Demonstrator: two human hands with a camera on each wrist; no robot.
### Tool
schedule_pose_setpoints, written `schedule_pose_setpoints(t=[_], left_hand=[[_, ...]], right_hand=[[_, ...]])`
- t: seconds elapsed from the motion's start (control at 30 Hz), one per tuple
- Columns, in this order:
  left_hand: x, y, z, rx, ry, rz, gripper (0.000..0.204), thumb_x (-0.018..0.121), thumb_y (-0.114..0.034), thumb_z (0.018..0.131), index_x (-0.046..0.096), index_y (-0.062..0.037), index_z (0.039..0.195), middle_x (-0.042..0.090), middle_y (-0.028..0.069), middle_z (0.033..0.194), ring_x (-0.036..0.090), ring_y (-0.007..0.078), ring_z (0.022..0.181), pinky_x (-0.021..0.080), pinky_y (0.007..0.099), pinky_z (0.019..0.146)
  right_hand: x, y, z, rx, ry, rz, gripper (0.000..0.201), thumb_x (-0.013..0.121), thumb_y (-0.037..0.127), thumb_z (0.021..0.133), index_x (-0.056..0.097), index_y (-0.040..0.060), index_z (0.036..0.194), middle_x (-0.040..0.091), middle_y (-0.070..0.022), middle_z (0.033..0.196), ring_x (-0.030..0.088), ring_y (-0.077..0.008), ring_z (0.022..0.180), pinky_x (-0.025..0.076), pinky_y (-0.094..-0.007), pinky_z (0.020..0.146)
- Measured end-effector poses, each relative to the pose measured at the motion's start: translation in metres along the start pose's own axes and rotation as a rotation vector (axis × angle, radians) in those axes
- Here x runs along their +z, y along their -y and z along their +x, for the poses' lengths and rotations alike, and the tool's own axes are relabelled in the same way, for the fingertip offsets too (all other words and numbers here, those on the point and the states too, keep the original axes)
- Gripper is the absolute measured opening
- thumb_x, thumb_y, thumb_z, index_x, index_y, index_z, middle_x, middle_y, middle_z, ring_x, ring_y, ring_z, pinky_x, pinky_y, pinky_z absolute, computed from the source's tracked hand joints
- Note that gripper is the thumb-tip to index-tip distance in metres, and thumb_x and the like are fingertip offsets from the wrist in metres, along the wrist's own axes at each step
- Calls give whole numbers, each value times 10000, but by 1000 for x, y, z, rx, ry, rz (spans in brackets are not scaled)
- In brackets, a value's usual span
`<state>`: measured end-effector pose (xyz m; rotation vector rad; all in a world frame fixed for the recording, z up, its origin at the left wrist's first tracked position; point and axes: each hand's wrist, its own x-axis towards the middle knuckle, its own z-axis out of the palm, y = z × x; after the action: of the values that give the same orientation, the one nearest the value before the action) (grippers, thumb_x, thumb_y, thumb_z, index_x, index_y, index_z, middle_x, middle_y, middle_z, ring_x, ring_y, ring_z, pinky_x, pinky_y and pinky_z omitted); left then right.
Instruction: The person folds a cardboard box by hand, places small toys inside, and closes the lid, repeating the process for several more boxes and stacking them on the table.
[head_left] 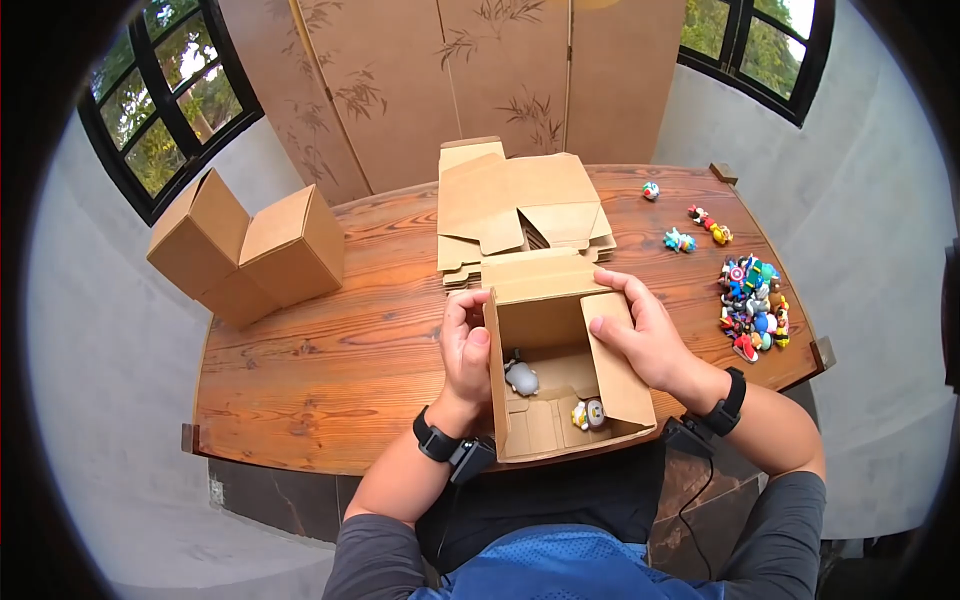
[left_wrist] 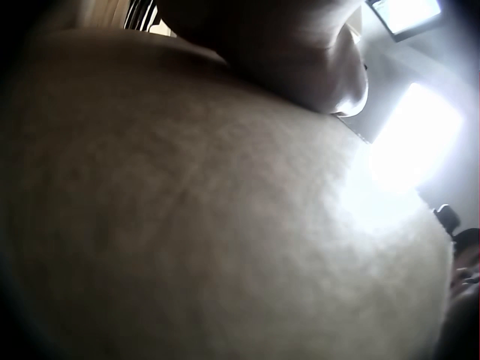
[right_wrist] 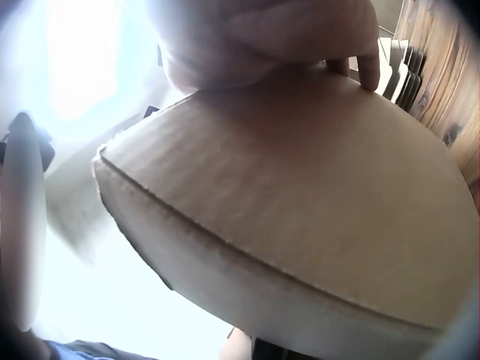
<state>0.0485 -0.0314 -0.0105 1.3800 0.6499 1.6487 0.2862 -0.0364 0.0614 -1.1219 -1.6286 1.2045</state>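
Between both hands is an open cardboard box (head_left: 542,325), tilted so its inside faces the head camera. Inside lie a small grey figurine (head_left: 522,378) and a small white-and-yellow figurine (head_left: 588,414). My left hand (head_left: 467,350) holds the left wall, its thumb at the near side. With the thumb on the folded-in right flap (head_left: 618,365), my right hand (head_left: 650,340) grips the right side, fingers reaching over the far corner. The box's outer wall (left_wrist: 187,210) fills most of the left wrist view. In the right wrist view, the right hand (right_wrist: 277,37) lies against the cardboard.
Flattened cardboard boxes (head_left: 545,195) are stacked behind the held box on the wooden table (head_left: 330,380). Two closed boxes (head_left: 290,235) stand at the left. A pile of figurines (head_left: 752,305) lies at the right, with several loose ones (head_left: 680,240) behind it.
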Motion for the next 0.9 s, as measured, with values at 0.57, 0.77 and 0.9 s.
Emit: schedule_pose_setpoints(t=[0.57, 0.77, 0.9], left_hand=[[-35, -12, 47, -46, -32, -167, 631, 556, -15, 966, 269, -68, 1526, 524, 105, 1372, 532, 155, 1207, 454, 281, 995], [-49, -15, 47, 52, -82, 240, 347, 618, -40, 946, 581, -22, 1291, 606, 67, 1231, 582, 122, 1069, 476, 276, 938], [-31, -75, 41, 163, 41, 623, 386, 674, -39, 852, 611, -38, 1232, 634, 119, 1220, 612, 260, 1143, 477, 365, 977]], right_hand=[[-7, 27, 89, -296, 96, -262, 1079, 751, 162, 833, -21, 67, 1581, 528, -181, 1383, 545, -294, 1248, 458, -401, 1012], [-30, 82, 78, -292, 345, -555, 747, 817, 219, 771, 496, 57, 1426, 588, -144, 1350, 583, -226, 1202, 453, -366, 1024], [-40, 97, 67, -367, 453, -700, 763, 826, 297, 760, 500, 12, 1388, 609, -185, 1304, 597, -295, 1197, 467, -381, 1016]])
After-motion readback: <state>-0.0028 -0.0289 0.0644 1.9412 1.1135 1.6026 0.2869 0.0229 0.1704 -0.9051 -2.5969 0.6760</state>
